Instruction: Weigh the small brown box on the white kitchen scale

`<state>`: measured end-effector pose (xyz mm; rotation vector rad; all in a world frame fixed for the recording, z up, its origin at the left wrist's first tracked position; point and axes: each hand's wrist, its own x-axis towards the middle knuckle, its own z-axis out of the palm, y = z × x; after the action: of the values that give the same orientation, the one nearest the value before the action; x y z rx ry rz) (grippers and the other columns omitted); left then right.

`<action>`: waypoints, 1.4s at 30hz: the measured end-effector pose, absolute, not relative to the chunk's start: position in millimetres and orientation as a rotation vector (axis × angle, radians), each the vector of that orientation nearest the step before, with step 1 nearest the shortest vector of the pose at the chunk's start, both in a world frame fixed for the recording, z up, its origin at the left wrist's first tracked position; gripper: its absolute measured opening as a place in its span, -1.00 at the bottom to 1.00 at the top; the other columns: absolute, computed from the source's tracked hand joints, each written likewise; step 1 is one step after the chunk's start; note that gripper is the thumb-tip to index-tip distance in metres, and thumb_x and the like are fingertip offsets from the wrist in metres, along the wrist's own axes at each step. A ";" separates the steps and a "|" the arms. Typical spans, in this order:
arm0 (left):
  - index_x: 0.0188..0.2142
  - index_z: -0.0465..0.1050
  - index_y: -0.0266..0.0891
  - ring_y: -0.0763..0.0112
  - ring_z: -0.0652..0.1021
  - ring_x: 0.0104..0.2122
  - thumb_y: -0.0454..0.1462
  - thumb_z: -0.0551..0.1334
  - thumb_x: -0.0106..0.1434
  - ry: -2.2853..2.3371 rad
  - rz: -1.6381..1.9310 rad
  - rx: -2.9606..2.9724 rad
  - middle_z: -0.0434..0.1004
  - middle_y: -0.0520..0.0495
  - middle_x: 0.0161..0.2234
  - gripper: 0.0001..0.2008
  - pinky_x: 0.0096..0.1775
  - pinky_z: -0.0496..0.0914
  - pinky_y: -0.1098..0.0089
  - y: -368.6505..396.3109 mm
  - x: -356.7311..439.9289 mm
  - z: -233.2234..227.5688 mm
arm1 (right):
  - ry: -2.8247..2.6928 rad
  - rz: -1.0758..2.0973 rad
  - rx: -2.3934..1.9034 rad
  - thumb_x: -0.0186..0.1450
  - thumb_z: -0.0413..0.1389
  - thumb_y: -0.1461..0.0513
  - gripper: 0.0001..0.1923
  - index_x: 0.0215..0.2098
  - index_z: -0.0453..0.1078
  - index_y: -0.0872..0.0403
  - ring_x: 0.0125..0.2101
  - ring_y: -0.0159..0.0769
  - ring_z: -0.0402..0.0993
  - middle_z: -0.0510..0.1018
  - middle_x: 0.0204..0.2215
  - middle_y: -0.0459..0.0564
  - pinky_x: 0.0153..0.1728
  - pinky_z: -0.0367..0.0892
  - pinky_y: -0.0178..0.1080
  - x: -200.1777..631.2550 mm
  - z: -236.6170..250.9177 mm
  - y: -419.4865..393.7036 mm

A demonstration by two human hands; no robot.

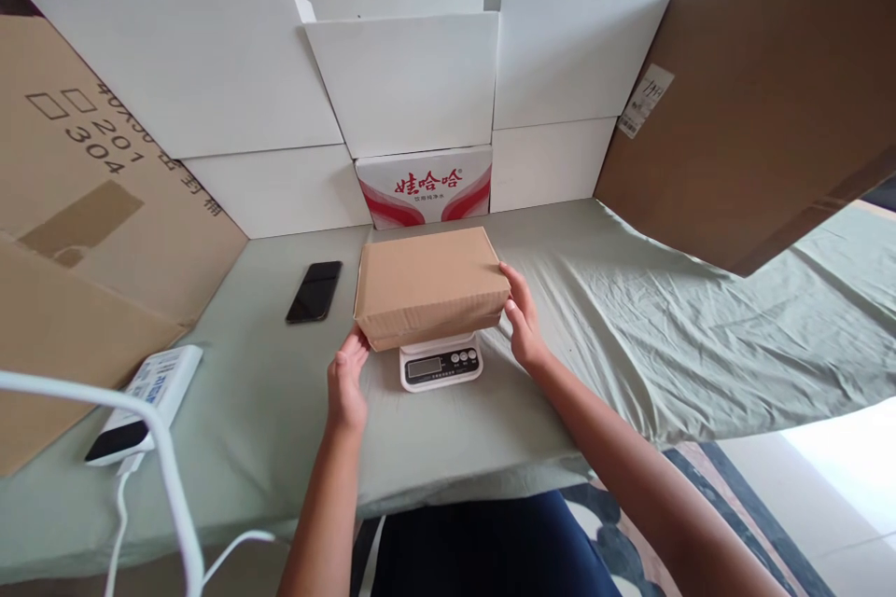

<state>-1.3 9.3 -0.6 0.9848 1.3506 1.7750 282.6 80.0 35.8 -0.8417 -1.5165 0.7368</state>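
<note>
A closed brown cardboard box (430,284) sits over a white digital scale (442,381) in the middle of the table. The box hides the scale's plate, so I cannot tell whether the two touch. Only the front panel of the scale shows, with its dark display and several round buttons. My left hand (348,380) grips the box at its lower left front corner. On the other side my right hand (522,317) holds the right end, thumb at the front corner and fingers along the side. To the left of the box lies a black phone (315,291).
Green cloth (658,345) covers the table, wrinkled at right. White boxes (410,84) and a red-and-white carton (424,188) line the back. Large cardboard panels stand at left (91,177) and right (756,103). A white power bank (147,401) with a cable lies front left.
</note>
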 end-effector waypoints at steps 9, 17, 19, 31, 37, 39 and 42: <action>0.25 0.55 -0.17 -0.19 0.41 0.36 0.40 0.18 0.15 1.344 1.805 1.051 0.52 -0.35 0.28 -0.07 0.35 0.27 -0.08 6.0 2.2 2.4 | -1.527 0.804 -0.867 0.47 -0.11 -0.25 -0.27 0.47 0.17 -0.15 0.44 0.07 0.20 0.29 0.45 0.04 0.35 0.31 0.13 282.2 45.2 77.2; 0.17 0.59 -0.18 -0.16 0.47 0.31 0.36 0.22 0.16 1.262 1.850 1.046 0.57 -0.35 0.22 -0.15 0.31 0.33 -0.07 29.2 -6.9 15.6 | -1.512 0.779 -0.845 0.48 -0.10 -0.24 -0.27 0.48 0.15 -0.13 0.48 0.00 0.16 0.28 0.47 -0.02 0.45 0.18 0.07 280.9 62.5 89.0; 0.16 0.59 -0.20 -0.12 0.48 0.31 0.38 0.21 0.16 1.208 1.888 1.056 0.58 -0.35 0.21 -0.13 0.32 0.31 -0.06 58.2 -11.1 27.3 | -1.517 0.731 -0.798 0.48 -0.11 -0.25 -0.25 0.49 0.13 -0.10 0.49 -0.03 0.12 0.26 0.48 -0.01 0.48 0.12 0.04 275.5 70.4 111.0; 0.17 0.54 -0.26 -0.06 0.42 0.36 0.34 0.20 0.23 1.227 1.744 0.970 0.47 -0.46 0.29 -0.16 0.33 0.28 0.00 159.7 -11.4 -3.8 | -1.496 0.780 -0.807 0.43 -0.09 -0.28 -0.14 0.53 0.00 -0.06 0.55 -0.10 -0.05 0.09 0.55 -0.06 0.56 -0.12 0.01 245.0 20.7 206.5; 0.27 0.48 -0.23 0.01 0.30 0.44 0.32 0.09 0.32 1.293 1.819 0.968 0.29 -0.41 0.42 -0.17 0.39 0.19 0.05 158.8 -29.8 1.6 | -1.383 0.887 -0.931 0.42 -0.13 -0.27 -0.13 0.57 -0.19 -0.21 0.56 -0.08 -0.09 -0.05 0.59 -0.15 0.49 0.04 0.19 259.1 11.2 218.3; 0.28 0.47 -0.24 0.03 0.25 0.46 0.29 0.04 0.36 1.294 1.867 0.947 0.25 -0.42 0.44 -0.19 0.39 0.17 0.04 157.1 -38.2 4.9 | -1.307 0.892 -0.986 0.40 -0.14 -0.29 -0.11 0.57 -0.23 -0.22 0.56 -0.01 -0.09 -0.08 0.59 -0.12 0.45 0.09 0.27 265.0 8.9 221.5; 0.26 0.48 -0.23 0.04 0.25 0.46 0.27 0.02 0.38 1.286 1.865 0.927 0.25 -0.42 0.44 -0.22 0.39 0.18 0.04 154.9 -43.0 6.8 | -1.296 0.920 -0.995 0.38 -0.14 -0.31 -0.10 0.57 -0.20 -0.23 0.54 0.03 -0.03 -0.07 0.59 -0.09 0.43 0.11 0.27 268.5 8.3 220.1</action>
<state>-43.0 154.9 6.8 0.9269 1.2857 1.8651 268.5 220.1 8.3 -0.9953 -1.2960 0.9197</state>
